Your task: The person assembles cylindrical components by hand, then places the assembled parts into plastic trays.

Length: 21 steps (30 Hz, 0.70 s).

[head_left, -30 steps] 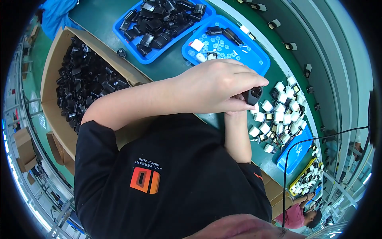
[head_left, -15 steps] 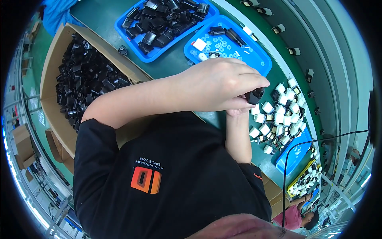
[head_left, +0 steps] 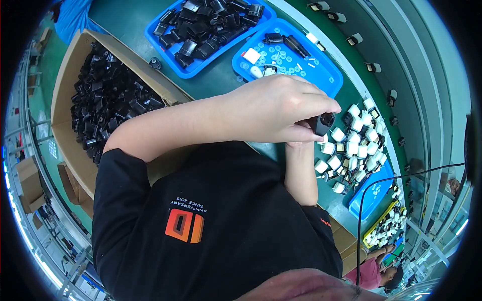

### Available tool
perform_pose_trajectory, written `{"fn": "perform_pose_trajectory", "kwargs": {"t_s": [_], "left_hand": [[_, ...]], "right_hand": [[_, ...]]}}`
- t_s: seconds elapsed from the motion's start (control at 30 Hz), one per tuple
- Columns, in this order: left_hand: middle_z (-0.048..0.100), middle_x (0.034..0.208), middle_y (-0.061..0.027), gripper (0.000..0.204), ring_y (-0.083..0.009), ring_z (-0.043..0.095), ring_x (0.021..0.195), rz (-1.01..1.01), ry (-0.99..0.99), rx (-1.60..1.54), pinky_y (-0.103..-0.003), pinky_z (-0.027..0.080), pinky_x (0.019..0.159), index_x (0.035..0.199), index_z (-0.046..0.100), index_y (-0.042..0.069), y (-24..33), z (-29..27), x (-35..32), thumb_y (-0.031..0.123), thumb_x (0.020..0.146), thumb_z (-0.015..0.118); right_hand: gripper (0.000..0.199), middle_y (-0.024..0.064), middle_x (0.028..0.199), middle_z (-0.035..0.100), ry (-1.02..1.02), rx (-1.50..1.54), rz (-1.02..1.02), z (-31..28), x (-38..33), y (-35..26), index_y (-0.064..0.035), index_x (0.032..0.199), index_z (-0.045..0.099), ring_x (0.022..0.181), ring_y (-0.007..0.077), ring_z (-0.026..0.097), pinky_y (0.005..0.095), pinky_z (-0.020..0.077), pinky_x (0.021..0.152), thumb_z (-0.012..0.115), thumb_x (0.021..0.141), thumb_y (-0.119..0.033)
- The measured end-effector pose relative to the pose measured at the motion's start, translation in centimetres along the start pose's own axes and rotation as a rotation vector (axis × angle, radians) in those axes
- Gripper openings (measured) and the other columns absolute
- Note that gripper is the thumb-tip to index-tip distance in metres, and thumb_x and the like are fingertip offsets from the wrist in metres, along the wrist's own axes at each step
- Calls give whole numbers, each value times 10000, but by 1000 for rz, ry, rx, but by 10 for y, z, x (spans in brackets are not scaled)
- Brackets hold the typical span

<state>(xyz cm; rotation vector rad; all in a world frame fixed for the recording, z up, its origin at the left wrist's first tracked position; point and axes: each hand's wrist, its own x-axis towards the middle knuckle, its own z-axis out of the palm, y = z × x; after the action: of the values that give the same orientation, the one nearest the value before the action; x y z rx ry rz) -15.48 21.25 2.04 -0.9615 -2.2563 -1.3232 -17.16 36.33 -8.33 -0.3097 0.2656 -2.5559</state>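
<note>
My left hand (head_left: pixel 291 108) reaches across in front of me, thumb and fingers closed around a black plastic housing (head_left: pixel 322 123). One end of that housing sticks out past the fingertips, showing a dark opening. Directly beneath it is my right hand (head_left: pixel 300 144), of which only the wrist area shows; its fingers are hidden behind the left hand. Close by on the right lies a heap of small white-and-black motor-like units (head_left: pixel 354 145). Just beyond my left hand is a blue tray (head_left: pixel 321 75) holding pale washers, small white pieces and a few black parts.
A second blue tray (head_left: pixel 187 74) is piled with black housings. At left stands an open cardboard box (head_left: pixel 60 108) full of black parts. Farther right are a small blue tray (head_left: pixel 355 204) and a yellow tray (head_left: pixel 369 240). A conveyor (head_left: pixel 381 83) carries spaced units; another person (head_left: pixel 371 273) sits lower right.
The black housing has shifted slightly downward in my left hand's grip. Units on the conveyor have moved a little along it. Both arms stay nearly in place.
</note>
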Motion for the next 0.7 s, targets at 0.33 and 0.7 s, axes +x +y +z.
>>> {"fn": "perform_pose_trajectory", "kwargs": {"t_s": [0.33, 0.7], "left_hand": [[701, 988, -79, 483, -251, 661, 890, 29, 9, 127, -344, 534, 786, 1122, 680, 50, -13, -10, -2, 127, 669, 830], [373, 1374, -232, 1101, -345, 401, 1299, -434, -189, -130, -435, 365, 1059, 1500, 222, -2, -24, -8, -13, 333, 663, 853]], "right_hand": [[873, 134, 1268, 540, 228, -511, -173, 25, 6, -11, -4, 1332, 454, 1191, 244, 538, 385, 407, 1045, 662, 762, -631], [1096, 223, 1348, 530, 112, -588, -167, 33, -2, -21, 96, 1453, 325, 1168, 293, 616, 390, 499, 1025, 947, 612, -231]]}}
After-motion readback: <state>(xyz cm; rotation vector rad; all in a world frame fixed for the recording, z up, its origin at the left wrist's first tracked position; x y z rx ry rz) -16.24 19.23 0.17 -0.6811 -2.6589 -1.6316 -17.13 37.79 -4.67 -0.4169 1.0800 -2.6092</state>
